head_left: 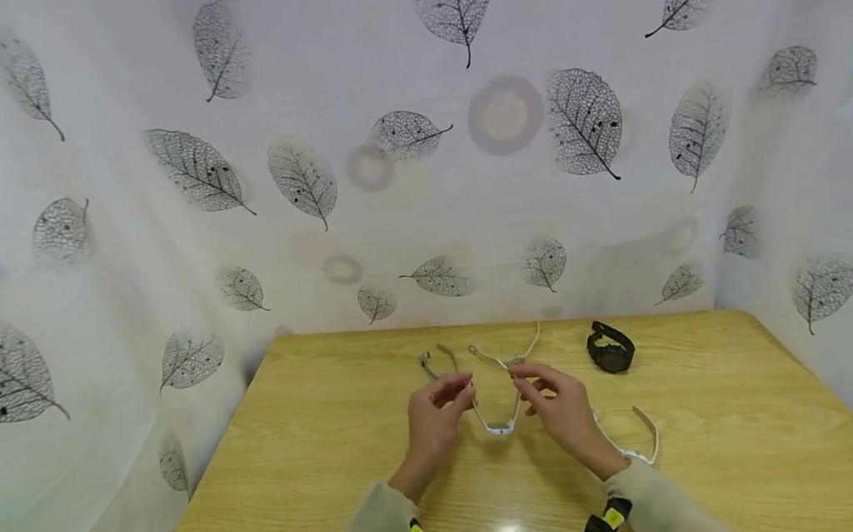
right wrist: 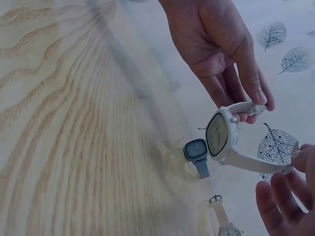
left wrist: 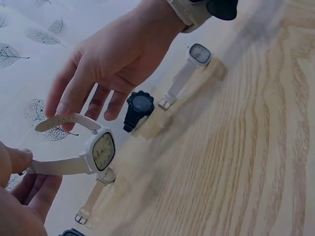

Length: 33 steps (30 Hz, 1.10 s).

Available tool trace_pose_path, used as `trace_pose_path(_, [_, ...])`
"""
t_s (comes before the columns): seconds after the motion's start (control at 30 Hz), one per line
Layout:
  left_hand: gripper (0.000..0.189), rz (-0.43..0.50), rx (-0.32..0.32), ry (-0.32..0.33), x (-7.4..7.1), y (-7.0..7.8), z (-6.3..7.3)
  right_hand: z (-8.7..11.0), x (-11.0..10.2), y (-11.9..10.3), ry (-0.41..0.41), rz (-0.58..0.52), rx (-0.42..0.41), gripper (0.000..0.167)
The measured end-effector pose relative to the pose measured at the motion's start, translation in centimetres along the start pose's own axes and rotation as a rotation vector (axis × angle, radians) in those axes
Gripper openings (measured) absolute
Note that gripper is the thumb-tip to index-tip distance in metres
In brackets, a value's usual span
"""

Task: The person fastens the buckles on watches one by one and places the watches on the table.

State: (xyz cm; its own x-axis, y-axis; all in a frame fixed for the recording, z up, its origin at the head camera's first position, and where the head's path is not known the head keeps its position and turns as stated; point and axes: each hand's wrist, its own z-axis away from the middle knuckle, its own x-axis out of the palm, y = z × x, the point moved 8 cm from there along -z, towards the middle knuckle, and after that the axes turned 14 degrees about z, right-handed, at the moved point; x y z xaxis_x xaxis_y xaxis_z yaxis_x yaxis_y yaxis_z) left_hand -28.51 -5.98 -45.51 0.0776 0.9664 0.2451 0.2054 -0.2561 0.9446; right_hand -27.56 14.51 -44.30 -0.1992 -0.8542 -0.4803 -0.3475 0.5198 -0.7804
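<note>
A white wristwatch (left wrist: 103, 151) with a large squarish face hangs between both hands, its strap open and the case lowest in the head view. My left hand (head_left: 433, 422) pinches the buckle end of the strap between thumb and fingers. With thumb and fingertips, my right hand (head_left: 564, 412) pinches the other, holed end. Beyond the left fingertips lies a grey watch (right wrist: 196, 149) with a rounded square case. A pale watch with a small round face (left wrist: 106, 176) lies behind the held one, between the hands in the head view.
A black sports watch (head_left: 612, 356) lies at the back right of the wooden table (head_left: 320, 441). Another white square-faced watch (head_left: 637, 456) rests beside the right wrist, partly hidden by it. A leaf-patterned curtain (head_left: 423, 216) hangs behind and along both sides.
</note>
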Motion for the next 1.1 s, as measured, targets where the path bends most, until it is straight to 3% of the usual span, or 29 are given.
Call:
trace_pose_path(0.17, [0.016,-0.004,0.011,-0.015,0.1,0.5,-0.1,-0.4,-0.2,-0.1,0.001,-0.058,-0.014,0.023])
trace_pose_path(0.33, [0.021,0.015,0.014,-0.018,0.2,0.9,-0.3,-0.6,0.1,0.1,-0.086,-0.097,0.021,0.028])
trace_pose_path(0.47, [0.028,0.077,-0.039,-0.014,0.0,0.5,-0.5,-0.5,0.5,0.1,-0.158,-0.092,0.040,0.030])
trace_pose_path(0.77, [0.033,0.188,-0.162,-0.008,-0.4,-0.9,-0.5,-0.5,0.7,0.5,-0.209,-0.173,0.098,0.030])
trace_pose_path(1.1, [0.030,0.190,-0.143,-0.046,0.1,-0.6,-0.3,-0.2,0.9,0.8,-0.233,-0.188,0.124,0.033])
